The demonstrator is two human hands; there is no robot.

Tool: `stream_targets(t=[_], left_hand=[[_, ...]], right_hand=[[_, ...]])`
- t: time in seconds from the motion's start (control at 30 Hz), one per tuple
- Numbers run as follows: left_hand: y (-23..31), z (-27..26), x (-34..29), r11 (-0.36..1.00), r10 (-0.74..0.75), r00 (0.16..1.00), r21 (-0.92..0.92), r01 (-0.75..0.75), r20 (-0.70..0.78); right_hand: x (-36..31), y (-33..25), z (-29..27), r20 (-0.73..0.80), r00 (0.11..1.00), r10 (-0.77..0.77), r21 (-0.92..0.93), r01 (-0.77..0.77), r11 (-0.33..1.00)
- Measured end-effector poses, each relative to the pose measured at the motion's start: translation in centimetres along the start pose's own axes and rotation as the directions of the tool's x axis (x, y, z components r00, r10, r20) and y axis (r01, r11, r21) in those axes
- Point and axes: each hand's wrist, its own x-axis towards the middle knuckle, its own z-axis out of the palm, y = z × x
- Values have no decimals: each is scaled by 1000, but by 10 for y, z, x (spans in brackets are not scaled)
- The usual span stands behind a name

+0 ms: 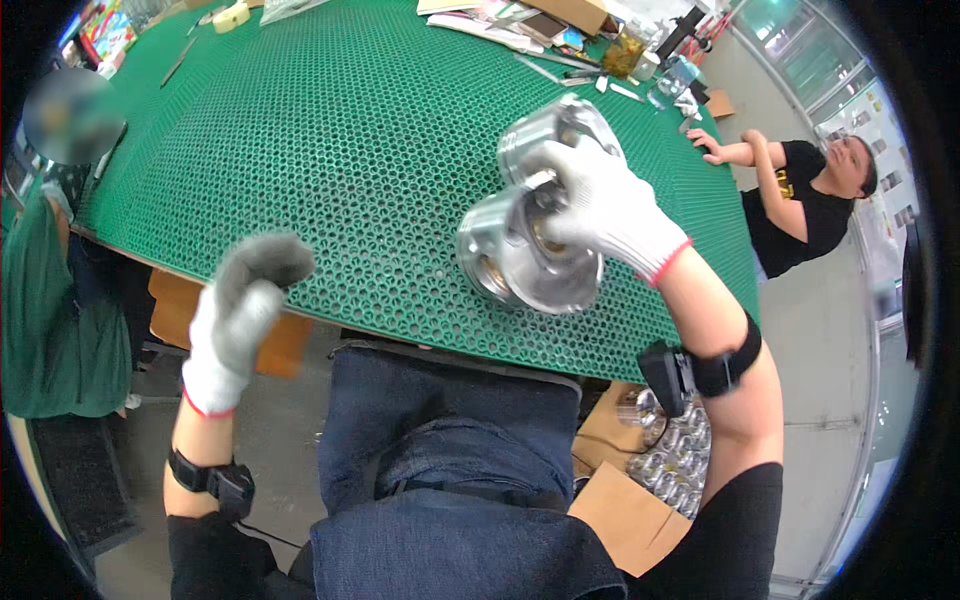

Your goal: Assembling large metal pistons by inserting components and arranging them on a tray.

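My right hand (610, 200), in a white knit glove with a red cuff, grips two shiny metal pistons over the green mat. The nearer piston (490, 250) lies tilted at the mat, its hollow side partly under my fingers. Beyond it and touching or nearly touching is the farther piston (530, 140). Whether both rest on the mat I cannot tell. My left hand (238, 320), gloved with a grey-coated palm, hovers at the table's near left edge. It is blurred, with thumb and fingers apart and nothing visible in it.
Green perforated matting (330, 150) covers the table. Below its right edge, a cardboard box (630, 520) holds several more shiny metal parts (675, 455). Papers, jars and tools clutter the far side. A person (810, 200) leans at the right edge; another stands at the left.
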Motion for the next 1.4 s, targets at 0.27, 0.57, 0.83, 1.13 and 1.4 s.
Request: stream_targets(t=[0.27, 0.57, 0.83, 1.13, 1.4], left_hand=[[44, 80, 50, 513, 231, 753, 580, -632, 616], [32, 130, 102, 114, 181, 444, 430, -896, 877], [6, 103, 36, 317, 518, 785, 776, -545, 340], [43, 185, 59, 457, 454, 706, 538, -709, 544], [38, 221, 34, 227, 410, 664, 636, -738, 625]], right_hand=[[1, 65, 2, -432, 877, -210, 69, 264, 962], [-39, 168, 64, -16, 882, 472, -78, -471, 878], [-117, 180, 68, -250, 918, 309, 361, -208, 909], [-214, 23, 63, -6, 939, 344, 1000, 2, 13], [-196, -3, 66, -302, 887, 350, 800, 36, 599]])
